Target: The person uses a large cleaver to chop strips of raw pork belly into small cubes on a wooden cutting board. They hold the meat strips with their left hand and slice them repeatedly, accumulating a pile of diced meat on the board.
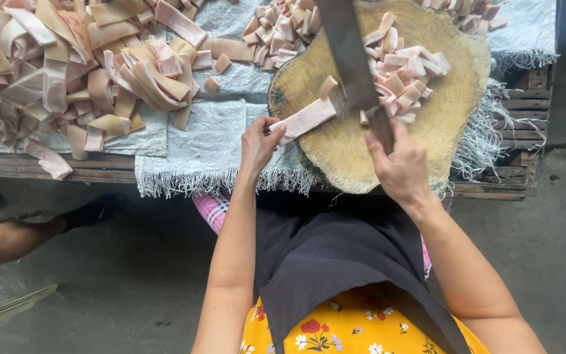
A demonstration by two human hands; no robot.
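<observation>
Pink and cream strips of pork skin (67,72) are lying in a big loose heap at the left side, on a pale woven cloth (211,141) that is covering the wooden tabletop (47,172). Below this heap, at the left edge, another person's forearm (8,239) is reaching in over the grey concrete floor (132,262). Moving to the middle, the left hand (259,141) is closing its fingers on the near end of one long strip (308,118), which is lying flat with its far end on the round wooden chopping block (440,124) and its near end over the block's left rim. Just beside this strip, a large cleaver (350,56) is standing over the block, and its blade is touching the strip's far end. The right hand (401,167) is gripping the cleaver's handle firmly, closed around it, near the front rim of the block. Further right, a pile of small cut pieces (404,72) is resting on the block, just beside the blade. More cut pieces (283,29) are lying on the cloth behind the block. At the bottom, the person's dark apron (322,255) is hanging over a yellow flowered garment (335,328).
</observation>
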